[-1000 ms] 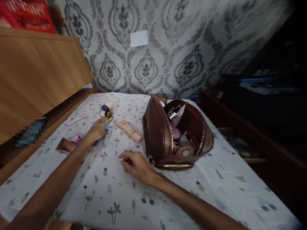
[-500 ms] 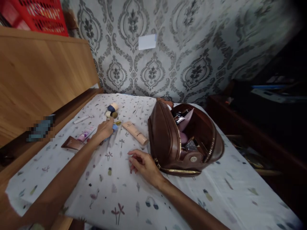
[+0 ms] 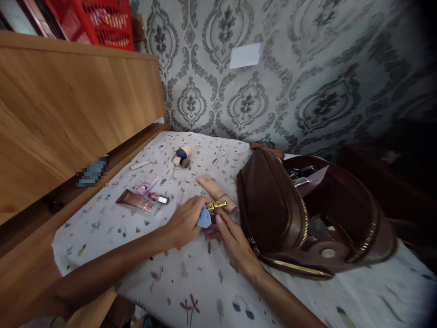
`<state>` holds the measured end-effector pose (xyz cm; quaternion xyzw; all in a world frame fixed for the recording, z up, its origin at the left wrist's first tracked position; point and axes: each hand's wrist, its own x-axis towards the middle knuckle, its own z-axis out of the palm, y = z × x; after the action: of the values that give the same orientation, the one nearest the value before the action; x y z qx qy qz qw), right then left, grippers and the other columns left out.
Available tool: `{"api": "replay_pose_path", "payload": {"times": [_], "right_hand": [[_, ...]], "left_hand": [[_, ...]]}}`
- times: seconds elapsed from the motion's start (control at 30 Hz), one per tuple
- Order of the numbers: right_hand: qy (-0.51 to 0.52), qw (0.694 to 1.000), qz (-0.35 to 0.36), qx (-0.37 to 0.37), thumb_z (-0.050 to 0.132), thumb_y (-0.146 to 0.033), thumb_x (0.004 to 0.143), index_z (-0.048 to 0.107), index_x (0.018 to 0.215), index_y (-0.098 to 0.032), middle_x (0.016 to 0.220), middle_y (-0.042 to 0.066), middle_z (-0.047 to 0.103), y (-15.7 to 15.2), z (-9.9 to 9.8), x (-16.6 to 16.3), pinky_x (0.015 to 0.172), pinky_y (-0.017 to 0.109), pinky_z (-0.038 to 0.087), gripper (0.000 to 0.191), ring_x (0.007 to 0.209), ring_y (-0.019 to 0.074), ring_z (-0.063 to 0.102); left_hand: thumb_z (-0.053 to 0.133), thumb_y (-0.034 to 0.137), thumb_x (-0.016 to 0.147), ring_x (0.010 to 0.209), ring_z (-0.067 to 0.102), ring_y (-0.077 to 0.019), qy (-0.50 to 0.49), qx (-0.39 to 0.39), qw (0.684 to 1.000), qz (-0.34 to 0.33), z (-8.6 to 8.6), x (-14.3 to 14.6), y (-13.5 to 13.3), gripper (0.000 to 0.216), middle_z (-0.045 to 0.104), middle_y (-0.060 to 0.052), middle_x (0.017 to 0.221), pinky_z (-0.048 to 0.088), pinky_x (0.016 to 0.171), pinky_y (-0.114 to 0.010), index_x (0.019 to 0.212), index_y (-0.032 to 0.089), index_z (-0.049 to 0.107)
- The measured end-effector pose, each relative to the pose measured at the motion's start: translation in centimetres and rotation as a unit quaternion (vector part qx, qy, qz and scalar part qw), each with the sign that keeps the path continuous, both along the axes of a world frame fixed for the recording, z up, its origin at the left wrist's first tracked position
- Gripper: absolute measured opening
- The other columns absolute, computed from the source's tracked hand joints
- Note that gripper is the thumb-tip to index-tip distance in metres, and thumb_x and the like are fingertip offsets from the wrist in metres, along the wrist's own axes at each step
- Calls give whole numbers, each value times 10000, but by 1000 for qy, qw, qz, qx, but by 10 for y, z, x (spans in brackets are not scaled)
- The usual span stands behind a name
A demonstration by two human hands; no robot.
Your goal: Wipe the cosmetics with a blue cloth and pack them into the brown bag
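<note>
My left hand (image 3: 187, 218) is closed on a small light-blue cloth-like piece (image 3: 204, 217) and a slim gold tube (image 3: 218, 205) that looks like a lipstick. My right hand (image 3: 234, 234) meets it from the right, thumb and fingers curled at the lower side of these items; what lies between its fingers is mostly hidden. Just behind the hands lies a beige squeeze tube (image 3: 215, 189). Left of them are a brown tube (image 3: 133, 200), a pink-and-white tube (image 3: 147, 185) and a small lip gloss (image 3: 159, 198). A brown leather cosmetic bag (image 3: 266, 196) stands unzipped at right, cosmetics inside.
Farther back on the patterned sheet (image 3: 191, 273) sit a beige-and-navy item (image 3: 183, 151), small round pieces (image 3: 185, 162) and a thin white stick (image 3: 140, 165). A wooden panel (image 3: 85, 91) borders the left, with a red basket (image 3: 105, 23) on top. A patterned wall rises behind.
My left hand has come right from among the small items, bringing the gold tube and blue piece toward my right hand. The two hands now meet near the bag. The view has shifted left.
</note>
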<state>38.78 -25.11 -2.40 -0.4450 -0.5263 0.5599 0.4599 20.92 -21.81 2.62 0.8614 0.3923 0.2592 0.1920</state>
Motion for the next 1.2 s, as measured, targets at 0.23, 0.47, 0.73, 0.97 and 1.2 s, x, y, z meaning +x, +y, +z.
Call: {"api": "replay_pose_path", "payload": {"times": [0.23,0.47,0.73,0.97,1.2], "right_hand": [[33,997,-45,-61,612,-785,816,649,1291,-215,1267,125,689,2,8,-13,944,435,609,743,1124,287,684],[-112,981,-136,-78,626,-759,807,621,1372,-255,1451,86,600,-14,-9,-5,1140,454,480,757,1323,317,581],[-145,988,-9,43,537,-623,948,719,1034,-228,748,39,656,-10,2,0,605,230,557,443,686,188,629],[-140,990,15,24,602,-712,853,753,927,-233,642,42,645,-13,13,-2,507,226,538,508,562,187,602],[-155,986,65,13,670,-641,827,788,1016,-236,805,82,753,-6,7,14,629,261,624,462,694,244,723]], "left_hand": [[486,164,862,897,580,-225,43,-33,998,15,-11,-1,-4,175,568,-51,984,481,766,-337,961,244,365],[495,279,941,810,607,-195,15,-52,998,-20,-9,-7,2,118,615,-28,886,464,736,-295,906,232,393],[519,313,951,1035,667,-236,-79,-54,994,-50,-18,-11,-2,327,648,-134,1173,523,892,-321,1231,155,456],[497,313,990,1126,653,-233,-64,-27,990,-122,-17,-17,7,234,675,-143,1174,514,965,-296,1162,162,546],[535,345,985,1050,691,-204,-62,-39,991,-115,-21,-17,10,164,705,-94,1093,516,900,-263,1055,197,527]]}}
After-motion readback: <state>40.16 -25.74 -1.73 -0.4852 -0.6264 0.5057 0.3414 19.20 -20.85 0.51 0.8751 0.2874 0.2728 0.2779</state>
